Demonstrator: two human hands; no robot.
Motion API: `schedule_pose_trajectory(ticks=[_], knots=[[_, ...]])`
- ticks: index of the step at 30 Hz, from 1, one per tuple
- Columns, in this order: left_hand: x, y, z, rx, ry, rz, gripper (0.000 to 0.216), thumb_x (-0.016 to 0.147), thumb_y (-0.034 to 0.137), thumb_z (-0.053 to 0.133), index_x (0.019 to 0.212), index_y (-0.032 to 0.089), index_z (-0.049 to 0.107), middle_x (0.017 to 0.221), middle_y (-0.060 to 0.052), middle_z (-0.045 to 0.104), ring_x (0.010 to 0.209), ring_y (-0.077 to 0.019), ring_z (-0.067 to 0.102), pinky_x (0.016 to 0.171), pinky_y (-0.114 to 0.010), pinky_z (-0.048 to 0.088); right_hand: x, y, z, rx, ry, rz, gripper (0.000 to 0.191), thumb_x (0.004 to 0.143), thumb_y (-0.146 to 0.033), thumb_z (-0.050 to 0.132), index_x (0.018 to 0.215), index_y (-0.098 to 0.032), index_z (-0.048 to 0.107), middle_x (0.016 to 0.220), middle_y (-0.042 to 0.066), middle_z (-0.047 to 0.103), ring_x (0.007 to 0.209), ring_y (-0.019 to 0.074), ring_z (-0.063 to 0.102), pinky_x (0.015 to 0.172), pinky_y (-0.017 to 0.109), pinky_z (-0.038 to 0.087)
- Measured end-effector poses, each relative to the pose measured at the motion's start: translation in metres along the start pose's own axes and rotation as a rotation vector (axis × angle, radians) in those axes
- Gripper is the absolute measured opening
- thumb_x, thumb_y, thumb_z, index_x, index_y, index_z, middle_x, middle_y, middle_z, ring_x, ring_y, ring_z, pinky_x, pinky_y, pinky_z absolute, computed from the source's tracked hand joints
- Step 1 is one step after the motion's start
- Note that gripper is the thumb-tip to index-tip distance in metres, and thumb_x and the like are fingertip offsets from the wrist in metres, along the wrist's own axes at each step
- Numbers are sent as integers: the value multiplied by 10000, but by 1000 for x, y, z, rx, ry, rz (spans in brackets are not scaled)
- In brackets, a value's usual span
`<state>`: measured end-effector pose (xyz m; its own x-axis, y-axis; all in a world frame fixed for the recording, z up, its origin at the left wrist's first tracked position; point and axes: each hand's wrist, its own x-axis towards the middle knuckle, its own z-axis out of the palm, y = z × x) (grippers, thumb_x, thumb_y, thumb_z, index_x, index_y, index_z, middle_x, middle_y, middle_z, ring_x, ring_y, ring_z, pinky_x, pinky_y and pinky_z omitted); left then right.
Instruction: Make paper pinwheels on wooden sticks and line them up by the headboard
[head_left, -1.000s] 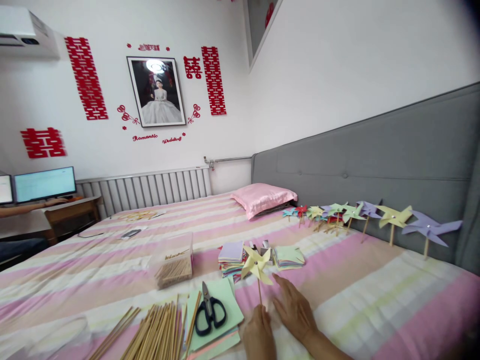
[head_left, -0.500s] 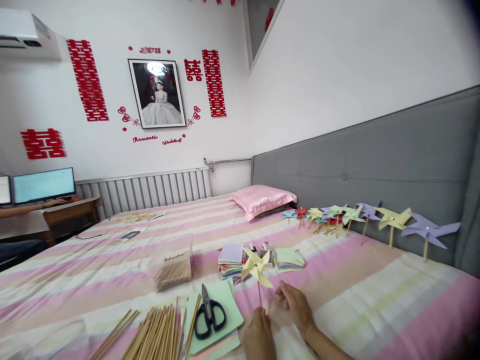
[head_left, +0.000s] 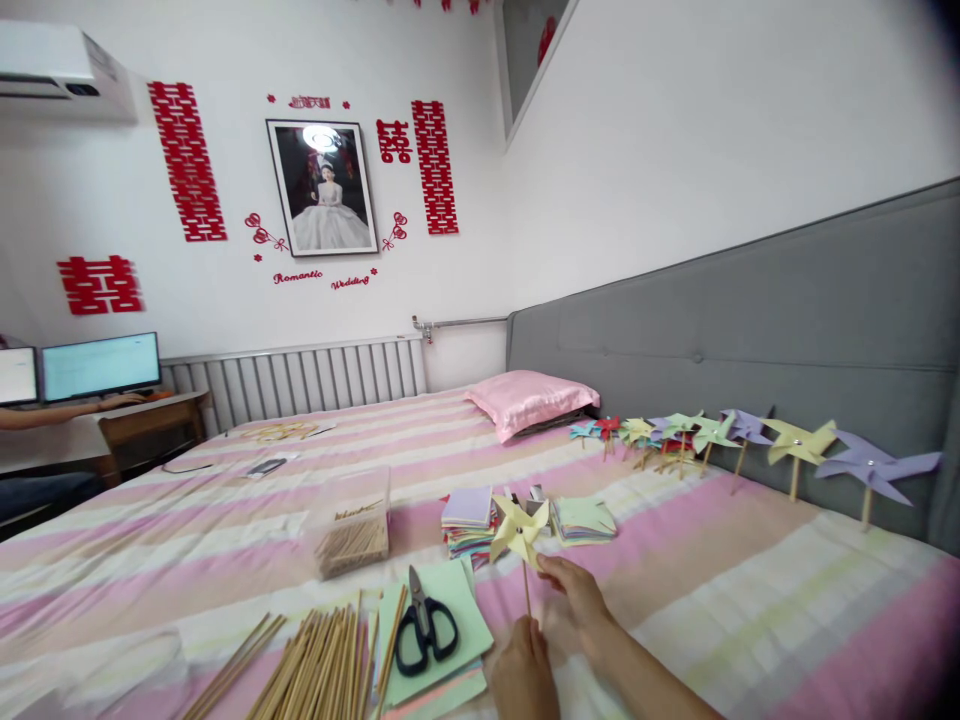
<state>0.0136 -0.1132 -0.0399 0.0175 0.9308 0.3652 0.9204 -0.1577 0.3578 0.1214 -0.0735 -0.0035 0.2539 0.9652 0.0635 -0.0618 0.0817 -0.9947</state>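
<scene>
A pale yellow paper pinwheel stands upright on a thin wooden stick. My left hand is closed around the lower part of that stick. Just right of it, my right hand has its fingertips pinched at the tip of the pinwheel's lower right blade. Close to my left hand, dark-handled scissors lie on green paper sheets. Behind the pinwheel are a stack of coloured paper squares and a second paper stack.
Many wooden sticks lie at the front left, behind them a clear box of short sticks. Several finished pinwheels lean along the grey headboard. A pink pillow lies farther back. Another person's arm rests at a desk.
My right hand has moved up and left, from apart to the pinwheel's blade. My left hand keeps hold of the stick. The whole view has shifted slightly.
</scene>
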Motion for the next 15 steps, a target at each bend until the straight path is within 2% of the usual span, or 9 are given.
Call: schedule_pose_trajectory(ticks=[12,15], knots=[[1,3,3,-21,-25,-58,296,872,188,354,888,217,648,717,-50,721,666,-202,659,558,-267,348,2,-4,-2,126,116,43,218,830,-299,540,704,-127,588,687,-23,614,667,122,593,675,302,473],[1,3,2,-29,-32,-69,299,874,189,348,885,218,645,706,-48,721,668,-198,659,556,-262,345,0,-9,-3,155,161,32,222,770,-351,584,701,-143,618,665,-8,640,653,137,597,646,284,460]])
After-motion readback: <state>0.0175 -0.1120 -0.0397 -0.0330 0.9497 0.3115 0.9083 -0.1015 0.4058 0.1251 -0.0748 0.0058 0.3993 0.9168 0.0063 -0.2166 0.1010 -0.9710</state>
